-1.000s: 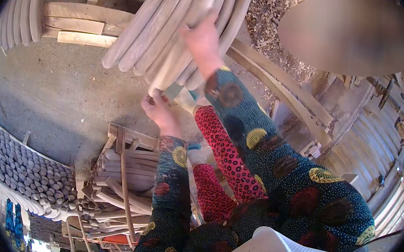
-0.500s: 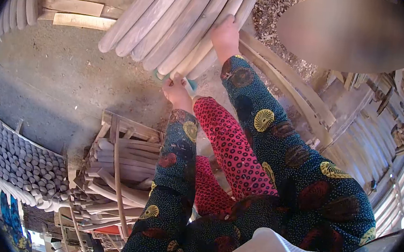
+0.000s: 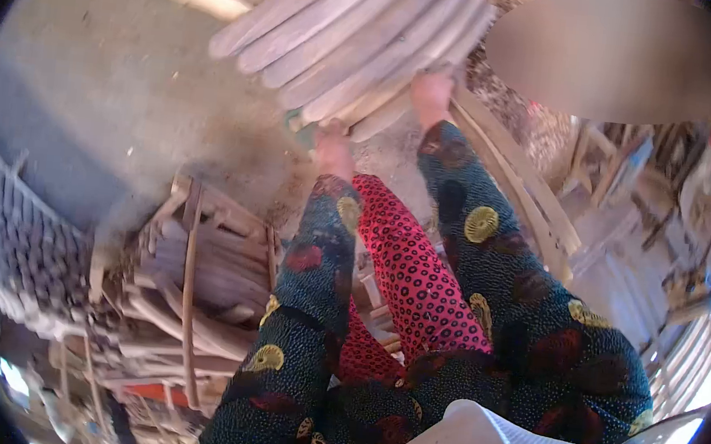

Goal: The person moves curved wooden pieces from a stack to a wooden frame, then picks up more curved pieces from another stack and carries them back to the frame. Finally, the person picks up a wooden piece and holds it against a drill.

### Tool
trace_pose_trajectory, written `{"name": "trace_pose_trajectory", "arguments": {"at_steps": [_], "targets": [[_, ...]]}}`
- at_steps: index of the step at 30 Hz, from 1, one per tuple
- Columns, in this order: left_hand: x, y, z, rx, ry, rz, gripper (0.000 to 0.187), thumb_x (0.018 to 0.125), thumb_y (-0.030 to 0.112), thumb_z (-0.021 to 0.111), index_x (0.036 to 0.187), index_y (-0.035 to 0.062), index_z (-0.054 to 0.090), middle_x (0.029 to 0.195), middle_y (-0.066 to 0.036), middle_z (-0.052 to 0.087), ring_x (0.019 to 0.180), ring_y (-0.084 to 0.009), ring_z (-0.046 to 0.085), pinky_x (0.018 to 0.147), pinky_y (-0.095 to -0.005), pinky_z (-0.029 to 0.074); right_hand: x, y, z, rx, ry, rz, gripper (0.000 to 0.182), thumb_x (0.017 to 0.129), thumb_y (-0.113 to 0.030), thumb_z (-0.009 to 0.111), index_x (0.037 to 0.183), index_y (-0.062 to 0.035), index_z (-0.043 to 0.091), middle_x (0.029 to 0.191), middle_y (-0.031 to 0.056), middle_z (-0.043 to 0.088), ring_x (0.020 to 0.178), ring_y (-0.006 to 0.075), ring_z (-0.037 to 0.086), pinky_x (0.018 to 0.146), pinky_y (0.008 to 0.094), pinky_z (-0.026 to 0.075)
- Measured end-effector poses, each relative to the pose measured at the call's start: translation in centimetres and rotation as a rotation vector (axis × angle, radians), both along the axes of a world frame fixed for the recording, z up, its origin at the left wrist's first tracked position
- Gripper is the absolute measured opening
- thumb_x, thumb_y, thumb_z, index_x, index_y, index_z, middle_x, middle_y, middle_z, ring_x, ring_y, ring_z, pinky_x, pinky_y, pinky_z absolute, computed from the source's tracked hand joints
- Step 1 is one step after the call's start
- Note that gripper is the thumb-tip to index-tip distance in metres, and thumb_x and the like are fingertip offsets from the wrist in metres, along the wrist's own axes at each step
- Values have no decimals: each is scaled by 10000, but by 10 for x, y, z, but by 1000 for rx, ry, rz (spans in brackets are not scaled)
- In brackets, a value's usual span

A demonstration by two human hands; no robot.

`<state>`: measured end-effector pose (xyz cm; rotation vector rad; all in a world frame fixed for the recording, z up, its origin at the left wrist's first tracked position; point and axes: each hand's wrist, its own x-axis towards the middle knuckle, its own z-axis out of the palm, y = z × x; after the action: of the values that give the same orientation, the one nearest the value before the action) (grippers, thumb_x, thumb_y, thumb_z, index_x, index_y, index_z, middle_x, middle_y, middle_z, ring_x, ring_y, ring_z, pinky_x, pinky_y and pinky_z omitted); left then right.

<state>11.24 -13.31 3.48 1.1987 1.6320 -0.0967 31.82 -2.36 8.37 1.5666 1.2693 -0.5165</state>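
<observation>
Several long, rounded wooden pieces point(image 3: 347, 37) lie side by side at the top of the view, their near ends toward me. My left hand point(image 3: 333, 147) is closed at the near end of one of the right-hand pieces, beside a bit of green material point(image 3: 298, 124). Against the right edge of the same row, farther up, rests my right hand point(image 3: 433, 95), its fingers wrapped round the outer piece. Both hands are somewhat blurred, and some fingertips are hidden.
Long curved boards point(image 3: 518, 173) lie right of my right arm. A rack of wooden pieces point(image 3: 205, 267) stands lower left, with a large stack point(image 3: 18, 215) beyond it. Wood shavings point(image 3: 506, 82) cover ground at the upper right. Wooden frames point(image 3: 601, 164) stand at the right.
The view has shifted and blurred. The wooden row and both hands appear farther right in the picture, both hands still at the same row.
</observation>
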Motion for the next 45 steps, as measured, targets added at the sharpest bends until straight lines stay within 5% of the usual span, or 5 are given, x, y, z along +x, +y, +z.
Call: {"name": "trace_pose_trajectory", "arguments": {"at_steps": [10, 22, 27, 40, 45], "targets": [[-39, -50, 106, -297, 17, 740, 721, 867, 322, 555, 1434, 16, 229, 1368, -328, 343, 1227, -457, 402, 1026, -469, 349, -17, -31, 35, 542, 444, -361, 566, 886, -343, 532, 1269, 63, 435, 1256, 264, 497, 1165, 423, 462, 964, 465, 368], [-125, -160, 346, 126, -650, 594, 434, 928, 313, 506, 1227, 0, 519, 1267, -220, 515, 1092, -328, 558, 961, -398, 427, -284, -108, 248, -673, 1177, 407, 421, 879, -284, 563, 1218, -35, 544, 1140, 206, 595, 1071, 347, 568, 932, 383, 435], [-214, -221, 429, -256, -1150, 1400, 367, 951, 305, 500, 1186, 26, 540, 1058, -67, 625, 946, -157, 575, 827, -312, 473, -421, -168, 369, -752, 1214, 284, 374, 866, -188, 593, 1199, -24, 552, 1135, 191, 592, 1072, 309, 567, 926, 380, 443], [-255, -202, 332, 384, -1457, 2836, 578, 807, 264, 718, 1261, 132, 385, 1147, -64, 494, 1038, -229, 491, 882, -402, 424, -698, -231, 287, -671, 1065, 2136, 304, 907, -287, 505, 1162, -160, 611, 884, 145, 633, 881, 322, 624, 720, 436, 506], [-272, -177, 287, 745, -1586, 3017, 513, 819, 267, 701, 1215, 62, 447, 1148, -96, 493, 1084, -250, 468, 940, -405, 411, -726, -265, 288, -784, 435, 2002, 812, 834, -749, 299, 1006, -59, 692, 1011, 214, 652, 1002, 372, 600, 915, 434, 443]]}}
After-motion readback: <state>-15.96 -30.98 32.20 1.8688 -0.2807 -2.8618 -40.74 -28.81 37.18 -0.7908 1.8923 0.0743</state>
